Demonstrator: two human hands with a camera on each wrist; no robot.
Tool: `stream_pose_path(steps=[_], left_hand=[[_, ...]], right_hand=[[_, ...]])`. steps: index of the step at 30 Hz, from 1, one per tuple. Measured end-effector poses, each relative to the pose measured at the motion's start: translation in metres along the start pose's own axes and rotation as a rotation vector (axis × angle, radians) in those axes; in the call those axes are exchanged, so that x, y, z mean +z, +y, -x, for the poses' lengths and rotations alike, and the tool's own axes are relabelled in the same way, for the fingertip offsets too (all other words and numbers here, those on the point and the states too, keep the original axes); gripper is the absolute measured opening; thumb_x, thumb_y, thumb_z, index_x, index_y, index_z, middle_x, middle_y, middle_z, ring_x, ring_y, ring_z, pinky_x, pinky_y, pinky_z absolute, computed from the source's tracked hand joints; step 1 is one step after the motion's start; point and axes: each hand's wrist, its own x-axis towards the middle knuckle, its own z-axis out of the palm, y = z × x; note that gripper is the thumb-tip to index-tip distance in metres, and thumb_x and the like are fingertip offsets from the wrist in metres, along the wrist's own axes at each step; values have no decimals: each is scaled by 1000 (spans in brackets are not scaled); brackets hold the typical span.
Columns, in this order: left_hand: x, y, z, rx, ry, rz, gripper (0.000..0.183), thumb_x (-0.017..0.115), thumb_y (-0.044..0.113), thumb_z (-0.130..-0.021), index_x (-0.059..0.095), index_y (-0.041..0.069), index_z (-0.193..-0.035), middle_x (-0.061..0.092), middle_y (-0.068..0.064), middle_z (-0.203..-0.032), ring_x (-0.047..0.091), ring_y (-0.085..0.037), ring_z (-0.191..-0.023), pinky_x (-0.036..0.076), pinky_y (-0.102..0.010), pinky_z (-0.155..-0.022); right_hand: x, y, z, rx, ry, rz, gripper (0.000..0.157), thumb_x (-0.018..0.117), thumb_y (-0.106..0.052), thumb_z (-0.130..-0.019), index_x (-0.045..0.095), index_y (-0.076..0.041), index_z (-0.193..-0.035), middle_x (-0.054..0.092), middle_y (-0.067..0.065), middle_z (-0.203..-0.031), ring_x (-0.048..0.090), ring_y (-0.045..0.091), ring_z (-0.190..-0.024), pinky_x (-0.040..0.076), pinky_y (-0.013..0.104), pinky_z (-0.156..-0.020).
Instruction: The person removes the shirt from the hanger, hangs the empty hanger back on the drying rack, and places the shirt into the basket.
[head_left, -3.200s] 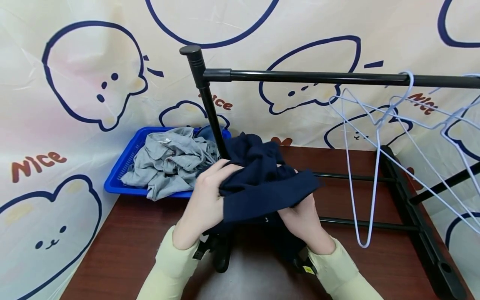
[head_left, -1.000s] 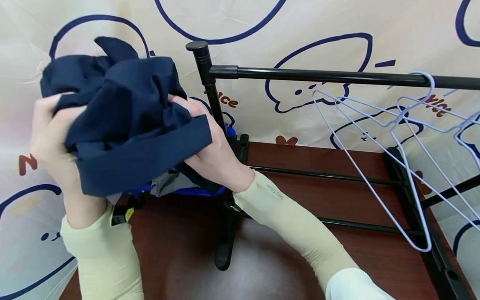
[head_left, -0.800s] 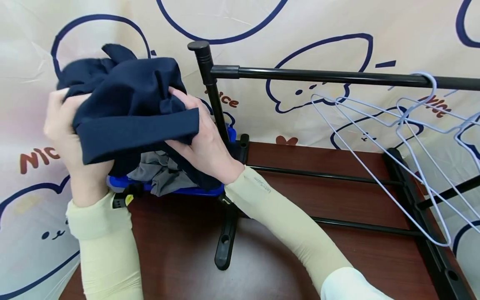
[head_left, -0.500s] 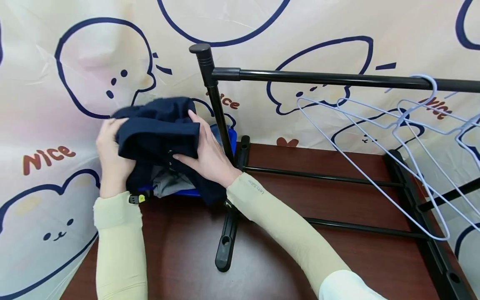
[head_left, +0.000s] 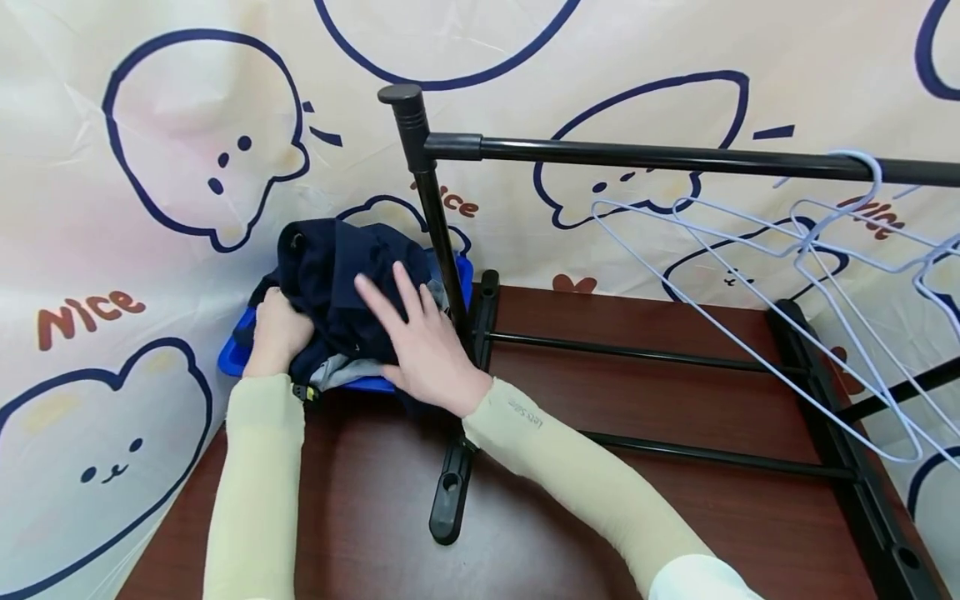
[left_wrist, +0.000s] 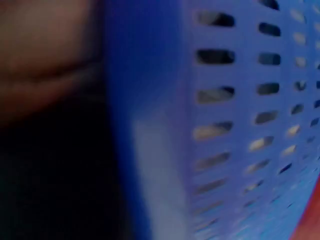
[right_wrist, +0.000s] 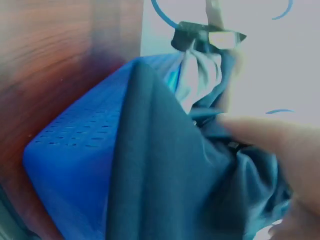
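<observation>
A bunched navy garment [head_left: 341, 279] sits on top of the blue basket [head_left: 234, 354] in the head view. My left hand [head_left: 279, 333] grips its left side with curled fingers, the fingertips hidden in the cloth. Over the garment's right side my right hand [head_left: 431, 350] has its fingers spread, holding nothing. In the right wrist view a dark fold of the garment [right_wrist: 165, 165] hangs over the basket's edge. The left wrist view is blurred and shows the basket's slotted wall [left_wrist: 245, 100] close up. Grey cloth [head_left: 341, 372] peeks out under the navy one.
A black clothes rack's upright [head_left: 438, 225] stands just right of the basket, its foot [head_left: 447, 492] on the brown table [head_left: 360, 500]. Pale blue wire hangers [head_left: 813, 237] hang from its crossbar [head_left: 637, 156] at right. A cartoon-printed curtain [head_left: 60, 208] covers the back.
The navy garment went from the middle, up to the left, then down onto the basket. My right hand has let go and spread its fingers; my left came down with the cloth.
</observation>
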Motion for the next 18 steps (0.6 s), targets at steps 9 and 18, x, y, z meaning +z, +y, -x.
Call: stream_pose_path(steps=[9, 18], left_hand=[[-55, 37, 28, 314, 75, 191, 86, 66, 13, -92, 22, 30, -164, 11, -9, -168, 11, -37, -152, 9, -69, -113], [-21, 42, 16, 313, -47, 10, 56, 54, 45, -104, 54, 12, -149, 18, -18, -167, 0, -48, -150, 1, -83, -101]], right_hand=[[13, 15, 18, -165, 89, 119, 65, 58, 1, -96, 43, -26, -154, 26, 15, -160, 40, 40, -136, 57, 39, -81], [22, 21, -4, -164, 332, 40, 90, 66, 10, -89, 27, -27, -161, 2, 10, -169, 26, 29, -148, 51, 33, -94]])
